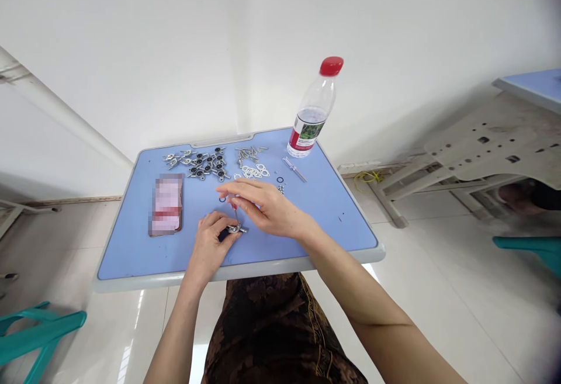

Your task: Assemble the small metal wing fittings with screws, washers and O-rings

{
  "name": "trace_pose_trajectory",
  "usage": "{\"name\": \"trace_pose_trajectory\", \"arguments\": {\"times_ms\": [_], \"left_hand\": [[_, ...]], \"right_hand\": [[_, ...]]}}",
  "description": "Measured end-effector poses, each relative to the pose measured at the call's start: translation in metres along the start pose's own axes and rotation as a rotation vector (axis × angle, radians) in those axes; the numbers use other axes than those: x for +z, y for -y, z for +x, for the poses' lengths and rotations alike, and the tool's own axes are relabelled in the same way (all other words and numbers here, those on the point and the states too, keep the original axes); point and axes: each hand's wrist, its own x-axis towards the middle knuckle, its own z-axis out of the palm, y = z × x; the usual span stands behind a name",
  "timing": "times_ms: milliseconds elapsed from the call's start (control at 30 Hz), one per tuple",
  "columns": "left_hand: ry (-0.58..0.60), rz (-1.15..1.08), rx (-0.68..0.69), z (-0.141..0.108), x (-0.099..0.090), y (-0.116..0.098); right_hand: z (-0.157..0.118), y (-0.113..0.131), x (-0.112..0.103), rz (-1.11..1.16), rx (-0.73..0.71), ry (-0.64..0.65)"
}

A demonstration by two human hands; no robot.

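My left hand (213, 242) is shut on a small metal wing fitting (234, 229) with a dark part at its end, held low over the blue tabletop (245, 255). A thin metal screw (236, 217) stands up from that fitting, and my right hand (263, 208) pinches its top between thumb and fingertips. Behind my hands lie several wing fittings with black rings (207, 165), a bunch of screws (249, 153), flat white gaskets (253, 171), and small O-rings (280, 179). A single dark blue O-ring (222, 199) lies close to my right fingertips.
A small screwdriver (294, 169) and a plastic water bottle with a red cap (312, 109) stand toward the far right of the table. A pixelated phone (166, 204) lies at the left. Teal chairs (39, 334) and another table (495, 138) stand on the tiled floor.
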Motion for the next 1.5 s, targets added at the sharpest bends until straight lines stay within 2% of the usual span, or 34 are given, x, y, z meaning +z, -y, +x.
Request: {"name": "trace_pose_trajectory", "arguments": {"times_ms": [67, 267, 467, 700, 933, 1300, 1500], "left_hand": [[-0.005, 0.002, 0.005, 0.000, 0.000, 0.000], [-0.007, 0.004, 0.007, -0.001, 0.000, 0.000], [-0.016, 0.017, 0.016, 0.000, 0.000, -0.001], [-0.009, 0.015, 0.012, 0.000, 0.000, -0.001], [-0.007, 0.003, 0.006, -0.002, -0.001, -0.003], [0.012, -0.065, -0.022, -0.002, -0.007, -0.007], [-0.007, -0.054, 0.005, -0.003, -0.005, -0.007]], "right_hand": [[0.000, -0.001, 0.001, 0.009, 0.008, -0.037], [0.000, -0.005, 0.009, -0.183, 0.045, -0.146], [0.000, -0.003, 0.004, 0.000, -0.008, -0.080], [0.000, -0.007, 0.015, -0.230, 0.064, -0.192], [-0.002, -0.005, 0.015, -0.289, 0.116, -0.129], [-0.004, -0.006, 0.017, -0.316, 0.079, -0.154], [-0.004, -0.006, 0.016, -0.296, 0.090, -0.153]]}}
